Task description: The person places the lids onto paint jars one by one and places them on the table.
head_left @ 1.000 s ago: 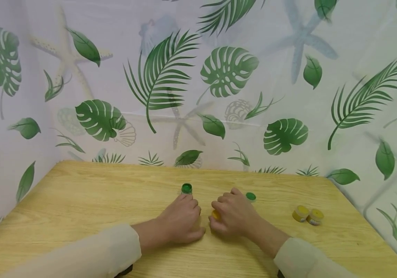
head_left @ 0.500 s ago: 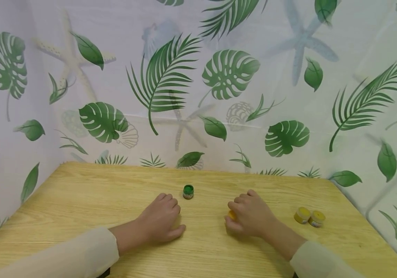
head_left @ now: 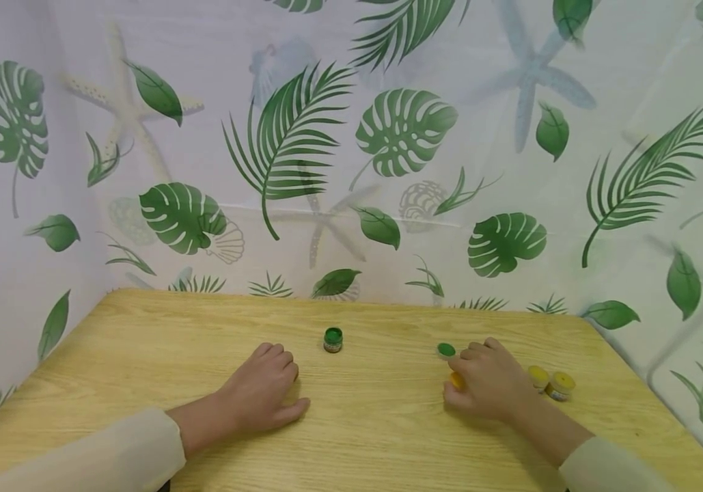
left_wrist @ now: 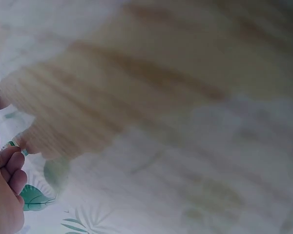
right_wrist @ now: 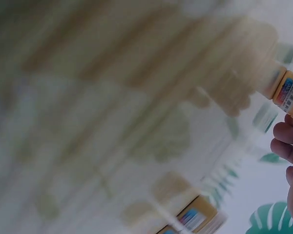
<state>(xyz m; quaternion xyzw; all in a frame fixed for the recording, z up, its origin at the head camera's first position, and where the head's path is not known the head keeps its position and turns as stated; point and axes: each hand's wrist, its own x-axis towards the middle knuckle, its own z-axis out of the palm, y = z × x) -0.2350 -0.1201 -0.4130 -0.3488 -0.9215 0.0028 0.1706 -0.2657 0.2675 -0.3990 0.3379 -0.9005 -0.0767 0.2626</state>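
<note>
The right grip pinched the orange jar at its thumb side while the left grip lay loosely curled, apparently empty, so positioning the jar seemed the step, the next move calling for clearance from the green lid just beyond the right grip.

The counter is light yellow with wood grain. The wall covering is white, patterned with green leaves, a beige starfish upper left and a pale blue starfish upper right. Dark green shows in the jar at lower centre; the lid is green too. The held jar is orange-yellow, the pair of jars at lower right yellow.
</note>
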